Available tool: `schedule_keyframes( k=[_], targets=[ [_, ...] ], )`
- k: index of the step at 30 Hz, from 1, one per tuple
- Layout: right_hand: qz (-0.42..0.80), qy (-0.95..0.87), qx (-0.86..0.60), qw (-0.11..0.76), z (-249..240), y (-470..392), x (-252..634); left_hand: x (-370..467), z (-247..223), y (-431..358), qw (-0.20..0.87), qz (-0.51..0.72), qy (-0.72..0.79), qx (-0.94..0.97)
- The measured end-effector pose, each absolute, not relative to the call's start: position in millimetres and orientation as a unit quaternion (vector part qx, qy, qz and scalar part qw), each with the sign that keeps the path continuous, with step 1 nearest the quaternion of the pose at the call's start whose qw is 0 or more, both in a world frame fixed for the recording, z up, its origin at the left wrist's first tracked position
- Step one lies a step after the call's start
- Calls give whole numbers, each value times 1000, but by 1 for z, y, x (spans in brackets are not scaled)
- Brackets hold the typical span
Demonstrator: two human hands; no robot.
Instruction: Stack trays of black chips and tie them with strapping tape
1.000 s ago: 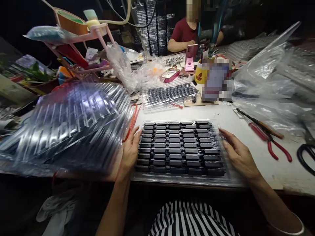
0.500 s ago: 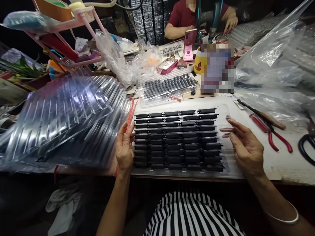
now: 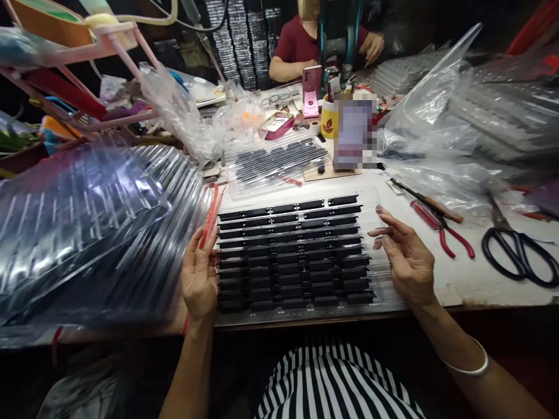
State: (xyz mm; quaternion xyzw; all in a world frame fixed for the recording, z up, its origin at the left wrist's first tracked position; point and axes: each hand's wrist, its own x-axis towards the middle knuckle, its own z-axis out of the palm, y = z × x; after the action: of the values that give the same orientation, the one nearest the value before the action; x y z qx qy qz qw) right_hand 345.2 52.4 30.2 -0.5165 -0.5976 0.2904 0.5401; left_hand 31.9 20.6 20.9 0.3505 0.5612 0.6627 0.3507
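A clear plastic tray (image 3: pixel 297 311) lies at the table's front edge in front of me. It carries rows of narrow black parts (image 3: pixel 288 262) with fine comb-like teeth; their exact kind I cannot make out. My left hand (image 3: pixel 200 279) is closed on the tray's left edge, thumb on top, some fingertips hidden. At the right edge, my right hand (image 3: pixel 410 262) has thumb and bent fingers around the clear border. Beside my left hand runs a red plastic strip (image 3: pixel 212 209).
Ribbed clear plastic sheets (image 3: pixel 78 233) are piled left. Another filled tray (image 3: pixel 279 163) lies behind. Red-handled pliers (image 3: pixel 454 238), a screwdriver (image 3: pixel 423 214) and scissors (image 3: pixel 519 250) lie right. A yellow cup (image 3: pixel 328 119) stands at the back, with a co-worker (image 3: pixel 292 52) beyond.
The view has swung right, so everything sits further left and the scissors show in full. Both hands stay at the tray's edges.
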Motion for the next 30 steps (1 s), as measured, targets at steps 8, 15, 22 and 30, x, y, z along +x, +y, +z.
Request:
schedule_keyframes(
  k=[8, 15, 22, 30],
  targets=[
    [290, -601, -521, 533, 29, 52, 349, 33, 20, 22, 354, 675, 553, 338],
    [297, -620, -524, 503, 25, 55, 354, 31, 13, 29, 351, 653, 577, 343],
    [338, -595, -574, 449, 18, 62, 362, 21, 4, 37, 411, 613, 568, 364],
    [361, -537, -646, 406, 27, 27, 367, 2, 9, -11, 458, 594, 561, 351]
  ],
)
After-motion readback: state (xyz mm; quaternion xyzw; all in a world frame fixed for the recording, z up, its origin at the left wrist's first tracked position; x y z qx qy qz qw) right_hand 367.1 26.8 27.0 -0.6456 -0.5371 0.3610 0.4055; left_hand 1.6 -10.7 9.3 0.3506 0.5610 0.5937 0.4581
